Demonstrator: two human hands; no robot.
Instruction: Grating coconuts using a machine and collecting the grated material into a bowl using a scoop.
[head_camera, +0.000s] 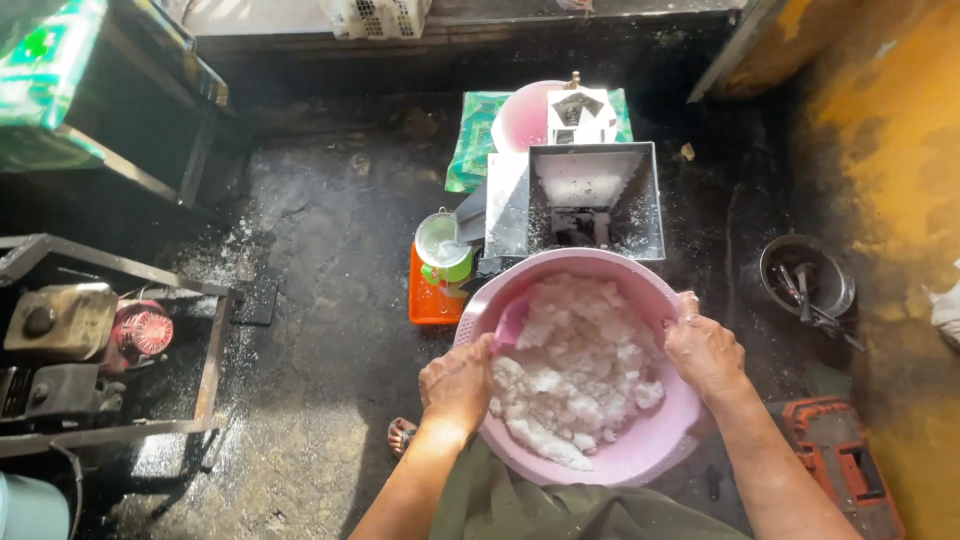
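A dark, rough concrete floor (330, 260) fills most of the view, dusted with white specks, with its widest open stretch left of centre, bounded at the left edge by a rusty metal frame (205, 370) that holds a small engine (90, 340) and at the right by a stained yellow wall (890, 200). Low in the middle, a large round pink plastic basin (640, 455) sits between the person's forearms, heaped with lumpy, wet-looking white chunks (575, 375); its far rim lies just beside a square grey metal hopper (595, 200), whose sloping walls are coated in white residue. The left hand (458, 385) curls over the near-left rim, fingers closed around a flat pink scoop (512, 322) that pokes into the white mass. The right hand (705, 350) grips the right rim, fingers folded over the edge and thumb outside. Beyond the hopper rests a second pink basin (520, 120) on a green woven sack (468, 150). Left of the hopper, a small green-and-white pot (443, 250) stands on an orange crate (428, 300). To the right, well apart, a dark round metal pan (805, 278) holds tools, and a red toolbox (845, 465) lies near the right elbow.
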